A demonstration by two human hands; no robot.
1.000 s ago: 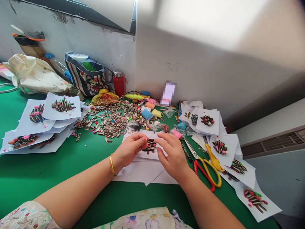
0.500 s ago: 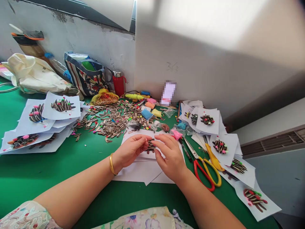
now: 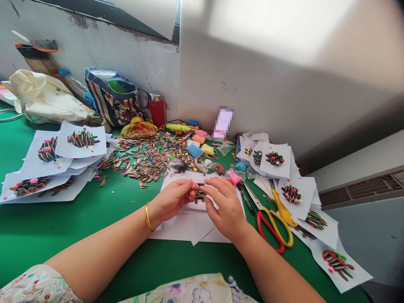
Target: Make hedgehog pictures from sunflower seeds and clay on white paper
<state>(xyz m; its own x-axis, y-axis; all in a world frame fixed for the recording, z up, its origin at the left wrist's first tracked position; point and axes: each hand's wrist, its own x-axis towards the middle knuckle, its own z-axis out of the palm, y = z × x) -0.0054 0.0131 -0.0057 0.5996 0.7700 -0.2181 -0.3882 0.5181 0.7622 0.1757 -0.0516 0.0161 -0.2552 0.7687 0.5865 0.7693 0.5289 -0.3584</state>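
Note:
My left hand (image 3: 173, 198) and my right hand (image 3: 224, 207) meet over a white paper sheet (image 3: 189, 223) on the green table (image 3: 47, 227). Between their fingertips sits a small hedgehog figure (image 3: 200, 193) made of striped sunflower seeds stuck in dark clay. Both hands have their fingers curled and pinched against the figure, the left from the left side, the right from the right. A gold bangle (image 3: 147, 217) is on my left wrist. Most of the figure is hidden by my fingers.
A heap of sunflower seeds (image 3: 148, 160) lies behind the hands, with coloured clay pieces (image 3: 198, 147). Finished figures on paper lie at the left (image 3: 82, 141) and right (image 3: 292, 193). Red and yellow scissors (image 3: 273, 223) lie by my right hand. Bags (image 3: 113, 99) and a red flask (image 3: 157, 108) stand against the wall.
My hands have closed in on the seed figure, covering more of it than a second ago. Since half a second ago they have hardly moved.

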